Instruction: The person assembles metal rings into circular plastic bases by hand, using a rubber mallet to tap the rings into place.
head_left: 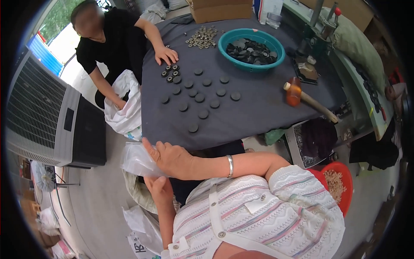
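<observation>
A clear plastic bag hangs beside the table's near left corner, between my two hands. My right hand is closed on its upper edge, thumb and fingers pinching the film. Below it, my left hand grips the bag's lower side; part of its fingers is hidden. On the grey cloth just beyond my hands lie several dark round discs, spread apart. A small cluster of black discs with metal centres sits near the co-worker's hand, which rests on the table.
A teal basin holds many dark discs, with loose metal rings to its left. A mallet lies by a hand press. The co-worker's other hand reaches into a white sack. An air cooler stands left; a red basin right.
</observation>
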`<move>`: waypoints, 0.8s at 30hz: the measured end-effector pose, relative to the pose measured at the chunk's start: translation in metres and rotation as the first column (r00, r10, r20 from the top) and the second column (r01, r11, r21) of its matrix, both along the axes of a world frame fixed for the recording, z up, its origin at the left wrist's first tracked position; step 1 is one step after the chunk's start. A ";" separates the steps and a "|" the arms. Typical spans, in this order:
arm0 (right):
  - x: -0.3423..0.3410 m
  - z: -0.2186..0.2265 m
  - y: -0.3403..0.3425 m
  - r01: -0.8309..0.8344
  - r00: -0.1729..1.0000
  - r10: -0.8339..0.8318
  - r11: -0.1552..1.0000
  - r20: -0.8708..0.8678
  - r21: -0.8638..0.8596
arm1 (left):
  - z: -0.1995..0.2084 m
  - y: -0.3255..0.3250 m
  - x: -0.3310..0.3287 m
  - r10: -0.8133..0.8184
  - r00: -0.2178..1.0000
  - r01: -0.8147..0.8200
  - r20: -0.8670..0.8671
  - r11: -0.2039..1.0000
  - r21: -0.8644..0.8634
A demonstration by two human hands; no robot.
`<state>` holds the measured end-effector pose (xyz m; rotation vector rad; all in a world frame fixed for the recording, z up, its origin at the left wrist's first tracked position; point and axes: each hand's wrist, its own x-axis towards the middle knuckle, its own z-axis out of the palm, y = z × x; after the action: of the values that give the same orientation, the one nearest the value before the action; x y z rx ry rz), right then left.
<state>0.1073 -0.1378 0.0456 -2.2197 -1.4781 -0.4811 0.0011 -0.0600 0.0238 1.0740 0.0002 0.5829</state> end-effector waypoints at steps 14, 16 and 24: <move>0.015 0.015 -0.053 -0.130 0.394 0.614 0.774 -0.684 0.620 | 0.020 0.019 0.042 0.216 0.938 -0.298 -0.270 0.901 -0.315; 0.038 0.013 -0.060 0.045 0.159 0.571 0.811 -0.805 0.584 | 0.020 0.011 0.048 0.130 0.954 -0.221 -0.270 0.913 -0.344; 0.030 0.014 -0.069 0.306 0.010 0.666 0.708 -0.746 0.636 | 0.019 -0.025 0.053 -0.221 0.873 0.226 -0.434 0.973 -0.040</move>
<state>0.1370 -0.2068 0.0598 -0.9832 -0.5065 0.6134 0.0536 -0.0849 0.0429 1.1791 0.2625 0.1222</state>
